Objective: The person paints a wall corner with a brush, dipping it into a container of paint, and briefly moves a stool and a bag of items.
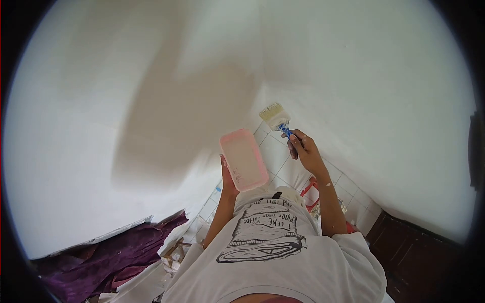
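Note:
My left hand holds a pink rectangular container from its left side and underneath, with most of the fingers hidden behind it. Pale liquid or paint seems to lie inside. To the right, my right hand is closed round the blue handle of a wide paintbrush. The brush tilts up and to the left, its pale bristles near the corner between two white walls. Brush and container are apart, the brush higher and to the right.
White walls meet ahead, with a shadow on the left one. White floor tiles show below. Purple cloth lies at lower left, a red object beside my right forearm, and a dark brown wooden surface at lower right.

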Action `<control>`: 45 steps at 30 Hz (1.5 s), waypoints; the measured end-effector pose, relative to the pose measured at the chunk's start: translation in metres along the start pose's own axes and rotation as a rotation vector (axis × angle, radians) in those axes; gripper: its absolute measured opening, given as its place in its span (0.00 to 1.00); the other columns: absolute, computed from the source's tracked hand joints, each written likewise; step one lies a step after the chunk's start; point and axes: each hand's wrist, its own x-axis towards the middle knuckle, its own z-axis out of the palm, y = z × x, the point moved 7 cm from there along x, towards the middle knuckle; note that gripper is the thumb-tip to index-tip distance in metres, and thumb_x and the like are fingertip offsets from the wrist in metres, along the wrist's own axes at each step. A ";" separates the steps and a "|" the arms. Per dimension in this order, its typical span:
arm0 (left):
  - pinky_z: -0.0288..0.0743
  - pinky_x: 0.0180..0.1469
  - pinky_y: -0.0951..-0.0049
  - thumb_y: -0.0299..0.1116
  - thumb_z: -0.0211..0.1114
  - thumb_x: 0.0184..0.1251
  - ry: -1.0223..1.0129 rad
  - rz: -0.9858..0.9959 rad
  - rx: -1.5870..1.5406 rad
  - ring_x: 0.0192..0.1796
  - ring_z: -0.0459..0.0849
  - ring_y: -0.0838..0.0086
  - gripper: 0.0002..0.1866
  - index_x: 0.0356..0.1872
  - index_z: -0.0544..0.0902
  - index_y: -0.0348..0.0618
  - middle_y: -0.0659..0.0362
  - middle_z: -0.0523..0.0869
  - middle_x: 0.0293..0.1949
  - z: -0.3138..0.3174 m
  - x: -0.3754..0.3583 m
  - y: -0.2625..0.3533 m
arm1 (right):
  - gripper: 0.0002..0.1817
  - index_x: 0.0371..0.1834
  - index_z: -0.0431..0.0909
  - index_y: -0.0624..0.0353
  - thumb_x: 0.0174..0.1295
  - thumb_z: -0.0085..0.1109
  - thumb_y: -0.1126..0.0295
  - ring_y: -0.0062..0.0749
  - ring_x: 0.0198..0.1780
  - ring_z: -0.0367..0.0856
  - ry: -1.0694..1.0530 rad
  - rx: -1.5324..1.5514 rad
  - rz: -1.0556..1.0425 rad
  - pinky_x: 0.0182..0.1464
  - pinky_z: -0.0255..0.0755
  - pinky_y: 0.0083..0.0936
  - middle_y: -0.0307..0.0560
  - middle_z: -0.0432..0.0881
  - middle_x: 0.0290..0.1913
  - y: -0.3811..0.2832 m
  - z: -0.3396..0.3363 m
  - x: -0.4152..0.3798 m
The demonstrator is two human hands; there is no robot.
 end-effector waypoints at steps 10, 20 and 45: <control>0.83 0.63 0.54 0.65 0.41 0.81 0.056 -0.021 0.020 0.63 0.83 0.62 0.35 0.74 0.67 0.51 0.56 0.79 0.64 0.004 0.034 0.038 | 0.18 0.43 0.86 0.64 0.75 0.55 0.59 0.28 0.25 0.78 0.095 -0.444 -0.016 0.33 0.72 0.31 0.44 0.81 0.22 0.059 -0.003 0.130; 0.81 0.64 0.52 0.69 0.45 0.77 0.058 0.089 0.053 0.66 0.80 0.61 0.40 0.77 0.63 0.50 0.54 0.76 0.68 0.015 0.052 0.043 | 0.18 0.40 0.86 0.67 0.73 0.58 0.60 0.19 0.25 0.66 0.093 -0.289 -0.330 0.29 0.62 0.26 0.35 0.71 0.21 -0.182 0.037 0.172; 0.82 0.63 0.52 0.69 0.43 0.78 0.087 0.243 -0.005 0.65 0.81 0.61 0.40 0.77 0.63 0.50 0.54 0.76 0.68 0.022 0.043 0.052 | 0.13 0.46 0.84 0.62 0.75 0.52 0.66 0.21 0.26 0.73 -0.036 -0.381 -0.454 0.32 0.67 0.26 0.39 0.76 0.22 -0.123 0.042 0.190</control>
